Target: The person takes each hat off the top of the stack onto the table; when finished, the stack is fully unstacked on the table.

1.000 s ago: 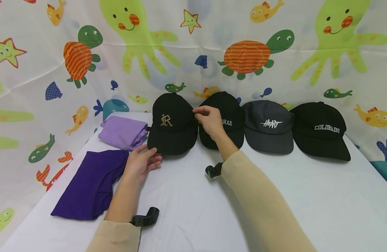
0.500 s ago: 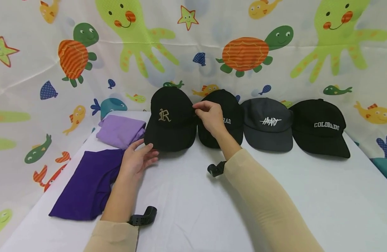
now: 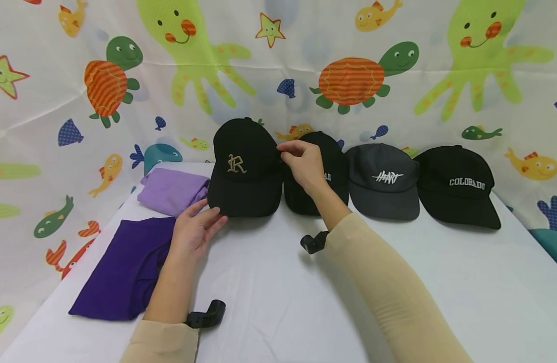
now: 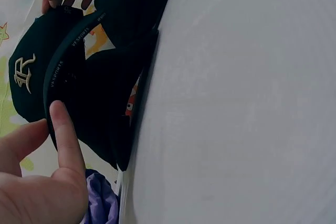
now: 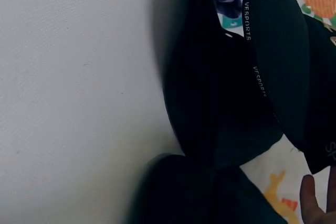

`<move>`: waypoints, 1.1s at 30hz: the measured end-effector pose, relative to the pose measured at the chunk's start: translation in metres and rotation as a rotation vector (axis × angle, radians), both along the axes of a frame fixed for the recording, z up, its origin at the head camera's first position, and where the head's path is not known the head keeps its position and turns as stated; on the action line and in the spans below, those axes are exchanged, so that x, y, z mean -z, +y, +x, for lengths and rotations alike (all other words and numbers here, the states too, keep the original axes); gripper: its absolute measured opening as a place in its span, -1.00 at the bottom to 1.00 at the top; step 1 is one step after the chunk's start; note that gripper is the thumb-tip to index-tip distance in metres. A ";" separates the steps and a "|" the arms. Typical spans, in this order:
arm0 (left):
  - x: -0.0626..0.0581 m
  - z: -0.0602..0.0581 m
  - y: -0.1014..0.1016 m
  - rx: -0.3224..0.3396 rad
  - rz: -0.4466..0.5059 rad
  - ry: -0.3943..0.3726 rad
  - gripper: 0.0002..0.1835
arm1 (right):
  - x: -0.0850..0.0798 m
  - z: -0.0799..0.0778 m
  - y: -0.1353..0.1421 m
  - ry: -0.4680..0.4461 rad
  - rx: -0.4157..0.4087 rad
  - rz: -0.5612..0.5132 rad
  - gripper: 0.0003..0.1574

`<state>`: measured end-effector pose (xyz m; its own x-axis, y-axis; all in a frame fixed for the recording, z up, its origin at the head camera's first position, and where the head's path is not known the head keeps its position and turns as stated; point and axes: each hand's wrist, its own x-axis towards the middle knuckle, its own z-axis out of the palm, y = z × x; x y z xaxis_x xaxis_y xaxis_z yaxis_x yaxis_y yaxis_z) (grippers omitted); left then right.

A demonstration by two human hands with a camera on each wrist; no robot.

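A black baseball cap with a gold letter R [image 3: 245,189] is raised at the left end of a row of caps. My left hand [image 3: 193,231] pinches the left edge of its brim; the left wrist view shows the thumb and a finger on that edge. At the cap's right side, my right hand [image 3: 306,165] pinches the fabric between thumb and fingers. Beneath the raised cap sits another black cap [image 5: 223,93], hidden in the head view. A black cap with white lettering [image 3: 334,169] stands just behind my right hand, partly covered by it.
Right of the hands are a dark grey HEART cap [image 3: 386,189] and a black COLORADO cap [image 3: 457,194]. Folded lilac cloth [image 3: 171,190] and dark purple cloth [image 3: 121,272] lie at left on the white-covered table [image 3: 260,302]. A sea-animal curtain [image 3: 305,30] hangs behind.
The cap with the gold R has risen and shifted slightly left, its front turned more upright. Both hands have moved with it, keeping their pinch. The other caps and the cloths stay put.
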<state>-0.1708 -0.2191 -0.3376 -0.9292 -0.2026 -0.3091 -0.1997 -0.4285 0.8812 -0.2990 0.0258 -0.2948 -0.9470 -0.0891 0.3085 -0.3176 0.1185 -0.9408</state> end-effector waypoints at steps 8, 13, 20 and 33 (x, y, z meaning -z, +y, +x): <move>-0.002 -0.001 0.007 0.017 0.066 0.007 -0.23 | -0.001 0.002 0.010 -0.037 0.038 -0.093 -0.79; -0.004 0.000 0.013 0.078 0.052 0.039 -0.14 | -0.003 0.002 0.019 -0.039 0.045 -0.121 -0.79; -0.003 0.001 0.024 0.139 0.026 0.067 -0.09 | -0.005 0.005 0.032 -0.061 0.063 -0.129 -0.80; 0.001 -0.001 0.045 0.175 0.001 0.077 -0.12 | -0.009 0.013 0.058 -0.088 0.086 -0.143 -0.77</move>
